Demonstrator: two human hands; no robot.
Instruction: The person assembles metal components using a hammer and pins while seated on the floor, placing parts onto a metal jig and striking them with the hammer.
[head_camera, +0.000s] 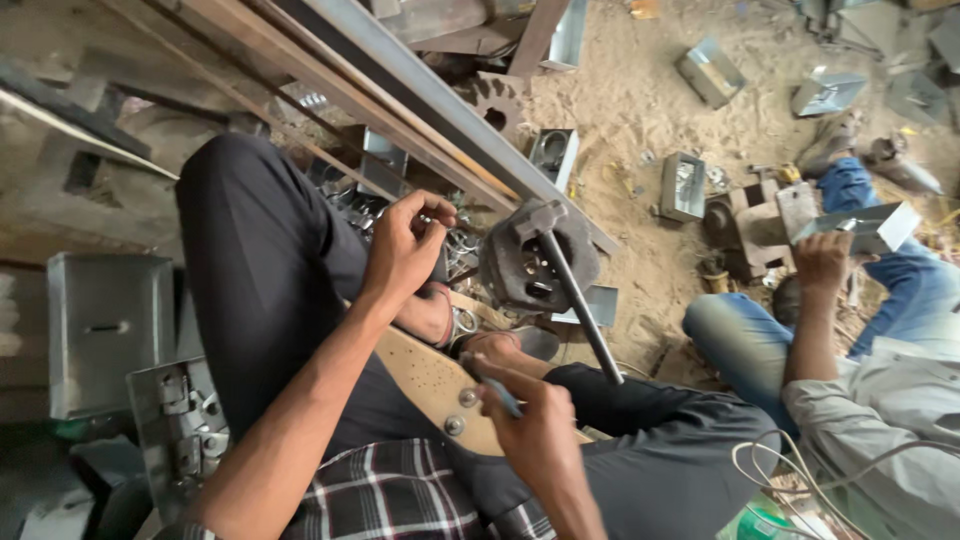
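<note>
On the sandy workshop floor, a perforated wooden board (430, 385) is laid across the seated person's lap. A small metal ring (432, 218) is pinched by the closed fingers of the left hand (405, 245) above a pile of rings (460, 245). A thin blue-grey tool (497, 392) is gripped in the curled right hand (535, 425) at the board's near edge. A heavy iron press (535, 262) stands just beyond.

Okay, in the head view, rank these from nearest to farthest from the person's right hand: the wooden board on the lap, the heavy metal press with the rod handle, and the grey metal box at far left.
From the right hand:
1. Wooden board, touching the hand, on the lap.
2. Metal press, just above, past the knees.
3. Grey metal box, far left, across the lap.
</note>
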